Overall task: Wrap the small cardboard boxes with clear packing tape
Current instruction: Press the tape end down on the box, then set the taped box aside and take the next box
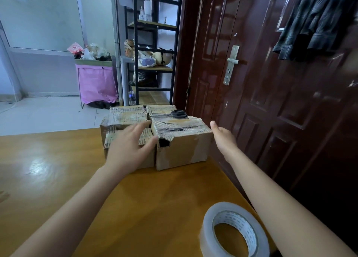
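I've got four boxes (182,148) clustered at table's (58,179) far edge; L hand (128,147) spread over front-left box, R hand (222,138) loose beside front-right. Tape (235,231) near right corner.

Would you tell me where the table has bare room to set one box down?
Bare wood lies left of the cardboard boxes and left hand, and between the boxes and tape roll. The far right corner is crowded: boxes packed together, scissors on top.
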Demonstrator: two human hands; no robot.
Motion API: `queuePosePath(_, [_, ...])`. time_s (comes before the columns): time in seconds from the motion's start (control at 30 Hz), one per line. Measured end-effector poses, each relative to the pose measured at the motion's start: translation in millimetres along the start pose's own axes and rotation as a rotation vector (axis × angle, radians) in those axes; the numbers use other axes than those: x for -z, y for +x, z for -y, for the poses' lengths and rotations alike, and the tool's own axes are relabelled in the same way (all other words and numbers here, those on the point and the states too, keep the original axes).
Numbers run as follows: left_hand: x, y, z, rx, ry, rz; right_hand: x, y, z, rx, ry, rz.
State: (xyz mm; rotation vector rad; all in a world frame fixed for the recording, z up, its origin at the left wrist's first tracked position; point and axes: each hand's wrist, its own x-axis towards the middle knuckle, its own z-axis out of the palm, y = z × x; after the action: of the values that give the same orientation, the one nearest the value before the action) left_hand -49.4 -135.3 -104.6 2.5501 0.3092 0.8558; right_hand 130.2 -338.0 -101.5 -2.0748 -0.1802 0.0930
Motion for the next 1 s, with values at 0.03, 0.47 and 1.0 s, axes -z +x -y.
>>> queuePosePath(0.03, [-7.5,-1.1,-6.5,0.042,-0.064,0.044,-2.2,-3.8,0.1,0.007,0.062,0.028])
queuePosePath(0.47, [-10.4,-22.8,-45.2,-0.062,-0.289,0.038,34.0,-51.1,-17.2,0.186,0.171,0.054])
queuePosePath(1.0, [47.6,4.2,-26.0,0.06,-0.34,0.302,22.0,-115.3,2.9,0.163,-0.04,0.321])
